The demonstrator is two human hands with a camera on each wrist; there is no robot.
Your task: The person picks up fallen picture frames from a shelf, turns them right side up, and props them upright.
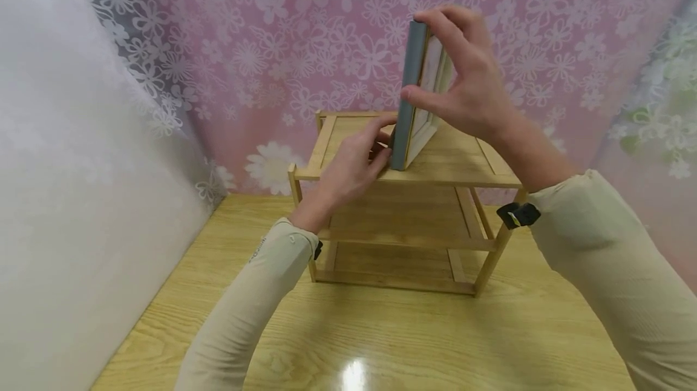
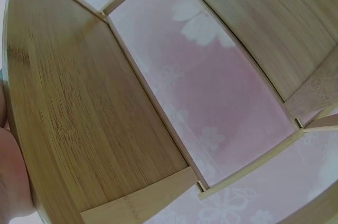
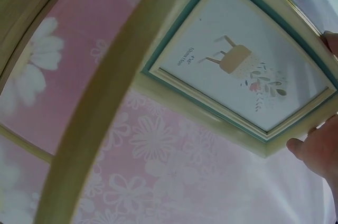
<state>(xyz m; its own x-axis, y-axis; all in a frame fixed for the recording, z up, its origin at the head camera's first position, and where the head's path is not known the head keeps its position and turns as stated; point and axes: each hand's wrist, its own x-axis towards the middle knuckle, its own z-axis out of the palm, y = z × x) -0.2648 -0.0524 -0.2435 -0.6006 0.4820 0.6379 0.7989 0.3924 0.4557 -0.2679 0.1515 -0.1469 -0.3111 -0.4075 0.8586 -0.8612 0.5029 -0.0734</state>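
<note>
A picture frame [image 1: 409,94] with a blue-grey edge and cream front stands on end, slightly tilted, at the front of the wooden rack's top shelf [image 1: 452,161]. In the right wrist view, the picture [image 3: 237,60] behind its glass shows a plant pot drawing. My right hand [image 1: 471,76] holds the frame from above, fingers over its top corner and thumb on the near edge. Low behind the frame, my left hand [image 1: 354,161] holds it with bent fingers; their exact contact is partly hidden. Only part of that left hand [image 2: 13,176] shows in the left wrist view.
The rack has lower shelves [image 1: 403,212] and stands on a wood-patterned floor [image 1: 327,330]. Pink floral cloth [image 1: 337,34] hangs close behind it. A white cloth wall [image 1: 81,197] rises at the left, and another floral cloth [image 1: 653,112] at the right.
</note>
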